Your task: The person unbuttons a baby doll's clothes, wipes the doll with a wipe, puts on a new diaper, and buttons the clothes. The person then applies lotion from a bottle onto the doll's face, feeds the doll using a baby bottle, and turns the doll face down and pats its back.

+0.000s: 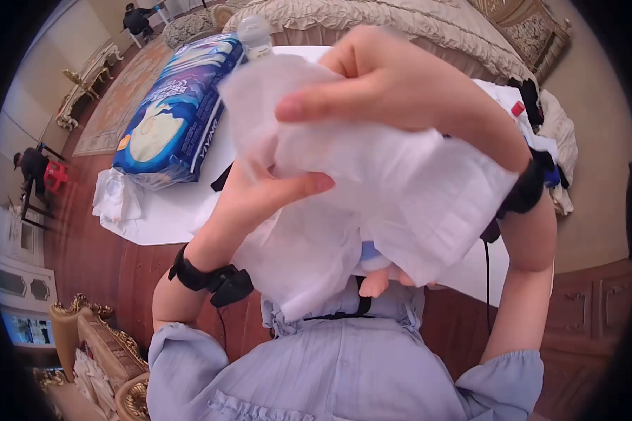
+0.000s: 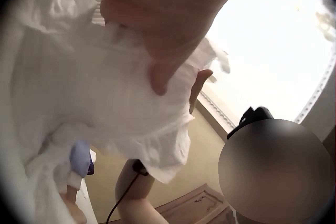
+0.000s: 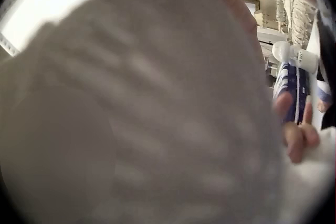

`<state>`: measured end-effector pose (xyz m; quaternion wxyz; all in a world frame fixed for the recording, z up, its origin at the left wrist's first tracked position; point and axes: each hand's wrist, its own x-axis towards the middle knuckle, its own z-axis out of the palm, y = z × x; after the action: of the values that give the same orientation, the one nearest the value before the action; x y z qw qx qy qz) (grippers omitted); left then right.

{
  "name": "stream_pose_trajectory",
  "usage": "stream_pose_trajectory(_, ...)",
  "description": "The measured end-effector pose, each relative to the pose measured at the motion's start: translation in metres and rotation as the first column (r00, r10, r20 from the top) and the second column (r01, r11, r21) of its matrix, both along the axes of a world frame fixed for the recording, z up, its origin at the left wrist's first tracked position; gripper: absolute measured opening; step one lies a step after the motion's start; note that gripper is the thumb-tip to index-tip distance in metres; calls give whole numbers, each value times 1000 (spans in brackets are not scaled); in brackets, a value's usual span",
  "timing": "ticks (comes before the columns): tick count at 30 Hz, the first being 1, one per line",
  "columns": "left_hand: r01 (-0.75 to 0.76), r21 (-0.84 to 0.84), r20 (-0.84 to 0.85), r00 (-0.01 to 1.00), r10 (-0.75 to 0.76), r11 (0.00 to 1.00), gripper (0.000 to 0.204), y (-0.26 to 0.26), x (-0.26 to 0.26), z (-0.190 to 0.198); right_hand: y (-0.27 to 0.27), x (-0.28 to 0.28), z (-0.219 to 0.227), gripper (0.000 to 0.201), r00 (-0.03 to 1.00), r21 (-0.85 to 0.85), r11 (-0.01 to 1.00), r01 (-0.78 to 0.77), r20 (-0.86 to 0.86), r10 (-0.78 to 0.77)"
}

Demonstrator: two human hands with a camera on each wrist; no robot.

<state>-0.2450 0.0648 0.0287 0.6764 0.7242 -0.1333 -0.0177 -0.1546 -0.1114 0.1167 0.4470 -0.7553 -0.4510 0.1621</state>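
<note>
An unfolded white diaper is held up in front of the person's chest. The right hand grips its upper part, thumb lying over the near face. Lower and to the left, the left hand holds it with the thumb on top; that thumb also presses the white material in the left wrist view, where the diaper spreads wide. Blurred diaper material fills most of the right wrist view. Below the diaper, a small doll's foot and a blue patch show; the rest of the doll is hidden.
A blue diaper pack lies on the white table, with a pale bottle at its far end. Crumpled white material sits at the left table edge. Behind stands a bed; clothes lie at right.
</note>
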Motion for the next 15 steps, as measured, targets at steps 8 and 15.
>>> stream_pose_trajectory(8, -386, -399, -366, 899, 242, 832, 36, 28, -8, -41, -81, 20, -65, 21, 861, 100, 951, 291, 405, -306)
stream_pose_trajectory(15, -683, -351, -687, 653, 320, 641, 42, 59, -20, -79, -126, -48, -92, 54, 520, -519, 854, 23, 736, 433)
